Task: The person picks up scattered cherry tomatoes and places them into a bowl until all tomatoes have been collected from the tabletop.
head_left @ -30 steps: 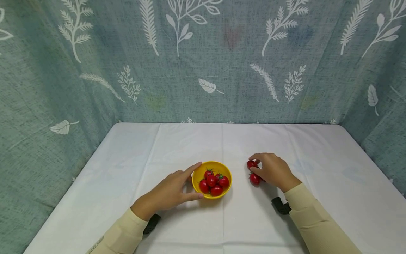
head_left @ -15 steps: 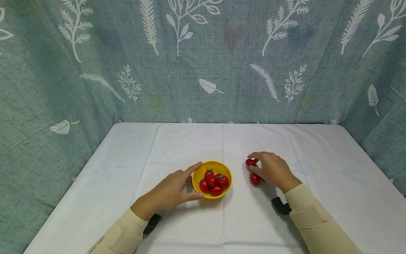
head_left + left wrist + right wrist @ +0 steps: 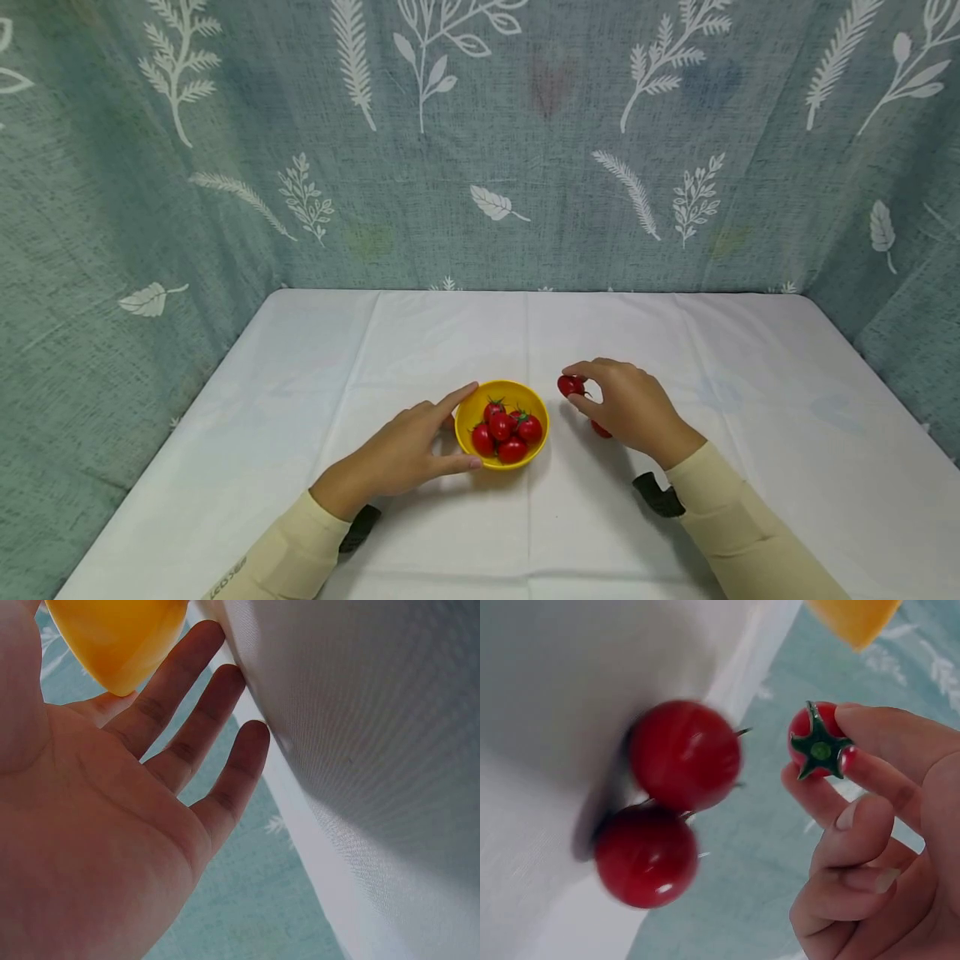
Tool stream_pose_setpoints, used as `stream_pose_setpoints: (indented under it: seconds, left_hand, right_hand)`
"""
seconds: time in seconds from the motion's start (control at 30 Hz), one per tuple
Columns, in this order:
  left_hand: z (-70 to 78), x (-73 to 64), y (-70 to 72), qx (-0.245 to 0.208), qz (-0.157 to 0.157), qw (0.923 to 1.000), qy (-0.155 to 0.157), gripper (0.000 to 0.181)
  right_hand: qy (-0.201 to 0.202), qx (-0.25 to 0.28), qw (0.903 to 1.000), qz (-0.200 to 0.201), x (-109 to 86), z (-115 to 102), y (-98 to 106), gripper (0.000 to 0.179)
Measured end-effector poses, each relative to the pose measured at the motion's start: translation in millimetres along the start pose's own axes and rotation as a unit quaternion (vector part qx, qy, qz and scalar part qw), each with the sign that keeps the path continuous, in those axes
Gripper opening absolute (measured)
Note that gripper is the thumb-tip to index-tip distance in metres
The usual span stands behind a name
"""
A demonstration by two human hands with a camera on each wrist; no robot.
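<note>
A yellow bowl [image 3: 467, 407] holding several red cherry tomatoes [image 3: 512, 451] stands mid-table. My left hand [image 3: 401, 456] rests against its left side, with index finger and thumb on the rim; the other fingers extend fairly straight in the left wrist view. To the right of the bowl, my right hand [image 3: 637, 408] pinches a cherry tomato [image 3: 570, 386] between thumb and fingertips, its green calyx facing the right wrist camera. Two more, an upper tomato [image 3: 686, 755] and a lower tomato [image 3: 646, 856], lie on the cloth beside that hand, which mostly hides them in the head view.
A white cloth [image 3: 420, 342] with creases covers the table. A blue-green curtain [image 3: 555, 225] with white leaf prints hangs behind and at both sides. Dark straps with cameras sit at both wrists.
My right hand has moved left toward the bowl with the pinched tomato, away from the tomatoes lying on the cloth. The left hand and the bowl have stayed in place.
</note>
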State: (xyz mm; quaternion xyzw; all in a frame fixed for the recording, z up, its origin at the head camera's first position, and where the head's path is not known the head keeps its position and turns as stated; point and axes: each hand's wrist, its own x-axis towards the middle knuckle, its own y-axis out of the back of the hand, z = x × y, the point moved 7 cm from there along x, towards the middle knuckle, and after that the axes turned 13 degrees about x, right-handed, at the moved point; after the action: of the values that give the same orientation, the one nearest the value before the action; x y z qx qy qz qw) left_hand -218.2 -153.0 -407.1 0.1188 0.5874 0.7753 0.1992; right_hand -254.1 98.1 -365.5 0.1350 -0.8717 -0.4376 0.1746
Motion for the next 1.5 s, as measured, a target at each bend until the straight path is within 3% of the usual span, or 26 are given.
stream_pose_setpoints:
  seconds: [0.27,0.57,1.17,1.5]
  left_hand:
    - [1.2,-0.3,0.9,-0.003,0.002,1.0,0.0,0.094]
    - [1.8,-0.5,2.2,-0.008,0.003,0.9999,-0.011,0.094]
    - [1.5,-1.0,0.7,-0.016,0.001,0.9997,-0.018,0.095]
    - [0.8,-1.6,2.4,-0.008,0.002,0.9999,-0.01,0.095]
  right_hand:
    - [0.089,0.024,0.9955,0.021,-8.7,-35.0,2.5,0.037]
    - [0.129,0.018,0.9915,-0.004,-11.4,-62.8,-5.4,0.037]
    - [0.113,0.077,0.9869,-0.085,-13.4,-73.9,-34.0,0.038]
    - [0.109,0.086,0.9855,-0.098,-13.3,-73.8,-38.5,0.029]
